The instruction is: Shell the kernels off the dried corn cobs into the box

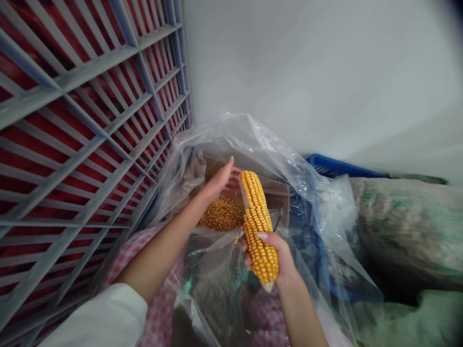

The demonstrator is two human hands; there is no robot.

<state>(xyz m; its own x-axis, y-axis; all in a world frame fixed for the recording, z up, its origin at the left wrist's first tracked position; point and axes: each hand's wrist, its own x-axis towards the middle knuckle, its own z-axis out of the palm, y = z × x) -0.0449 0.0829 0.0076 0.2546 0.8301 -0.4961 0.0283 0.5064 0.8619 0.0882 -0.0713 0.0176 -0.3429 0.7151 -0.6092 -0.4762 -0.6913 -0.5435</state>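
An ear of dried corn (257,212), its yellow-orange kernels in rows, slants upward in the middle of the head view. Around its lower part my right hand (277,253) is closed, thumb across the front. A strip along the cob's upper left edge looks bare of kernels. Beside the upper end my left hand (224,178) is open, fingers apart; whether its fingertips touch the cob I cannot tell. Below both hands lies a heap of loose corn kernels (222,214) in a cardboard box (280,193), partly covered by a clear plastic sheet (249,127).
Grey plastic crates (97,140) with red contents rise on the left. A white wall (307,72) stands behind. To the right are a blue crate (347,166) and a full woven sack (408,226). Pink checked cloth (159,308) covers my lap.
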